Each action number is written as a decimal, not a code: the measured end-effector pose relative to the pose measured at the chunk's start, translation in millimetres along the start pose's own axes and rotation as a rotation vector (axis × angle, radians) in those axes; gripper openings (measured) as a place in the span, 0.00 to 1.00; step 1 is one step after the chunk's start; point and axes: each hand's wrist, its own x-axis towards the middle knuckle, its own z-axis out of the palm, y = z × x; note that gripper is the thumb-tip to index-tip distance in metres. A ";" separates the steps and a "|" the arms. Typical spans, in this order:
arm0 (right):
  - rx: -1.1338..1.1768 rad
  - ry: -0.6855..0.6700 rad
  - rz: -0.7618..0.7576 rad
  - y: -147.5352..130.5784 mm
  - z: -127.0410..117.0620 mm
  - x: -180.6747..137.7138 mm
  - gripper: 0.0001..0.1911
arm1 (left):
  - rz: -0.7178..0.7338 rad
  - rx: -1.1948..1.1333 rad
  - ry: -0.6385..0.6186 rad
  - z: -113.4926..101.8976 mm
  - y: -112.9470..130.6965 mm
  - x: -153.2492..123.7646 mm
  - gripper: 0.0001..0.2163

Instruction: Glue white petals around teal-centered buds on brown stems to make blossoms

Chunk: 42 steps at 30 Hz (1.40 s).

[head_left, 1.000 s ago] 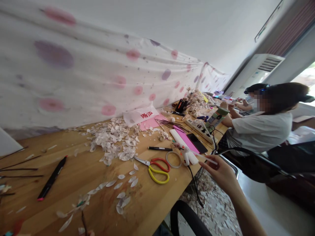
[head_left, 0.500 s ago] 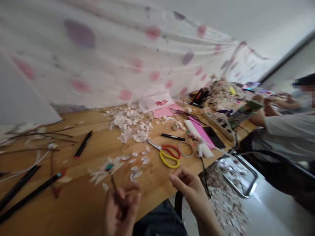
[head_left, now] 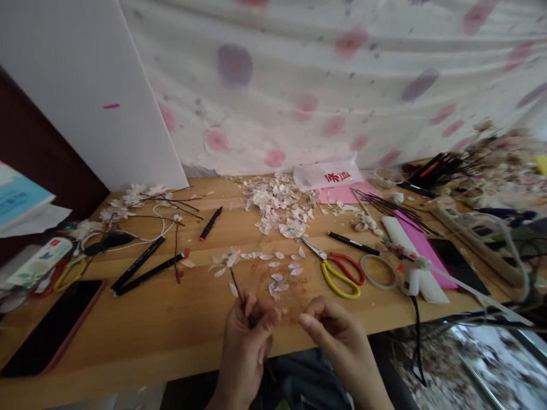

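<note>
My left hand point(head_left: 250, 336) grips the thin dark stem of an artificial flower point(head_left: 231, 259), whose pale petals point away from me above the table's near part. Just to its right, my right hand point(head_left: 331, 330) has thumb and forefinger closed in a pinch; anything between them is too small to make out. The hands are apart. Beyond them lie several loose white petals point(head_left: 276, 279), with a larger heap of petals point(head_left: 277, 202) farther back. Scissors point(head_left: 342, 273) with one red and one yellow handle rest right of the loose petals.
A white glue gun point(head_left: 414, 276) with a black cord lies at the right edge, beside a tape ring point(head_left: 378, 271). Black markers point(head_left: 147, 273) and a phone point(head_left: 55, 324) are on the left. Dark stems point(head_left: 393, 208) lie back right. A patterned curtain point(head_left: 299, 85) hangs behind.
The view has swung left, so the phone and left table end show and the neighbouring person is out of frame. The stem stays in my left hand, which is now closer to my right.
</note>
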 end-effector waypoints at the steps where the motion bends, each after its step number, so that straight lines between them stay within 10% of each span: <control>1: 0.020 0.008 0.022 1.2 -6.0 -0.3 0.22 | -0.006 -0.004 0.011 -0.1 2.1 1.9 0.35; 17: -0.273 -0.083 -0.524 -4.6 23.8 11.3 0.15 | -0.233 0.159 -0.140 5.7 -6.9 -7.5 0.33; 23: -0.663 0.380 -0.180 20.5 -43.2 2.0 0.32 | -0.292 0.316 -0.330 -2.5 -22.5 -11.7 0.28; 31: -0.819 0.813 -0.049 29.6 -172.1 -23.7 0.30 | -0.203 0.306 -0.278 -19.4 -27.0 9.9 0.25; 36: -0.338 0.785 -0.056 25.6 -114.7 -7.6 0.18 | -0.144 0.293 -0.226 -13.2 -23.2 9.5 0.25; 42: -0.066 0.120 -0.209 -3.8 -1.6 27.5 0.09 | -0.142 0.351 -0.163 -13.4 -18.4 -4.3 0.27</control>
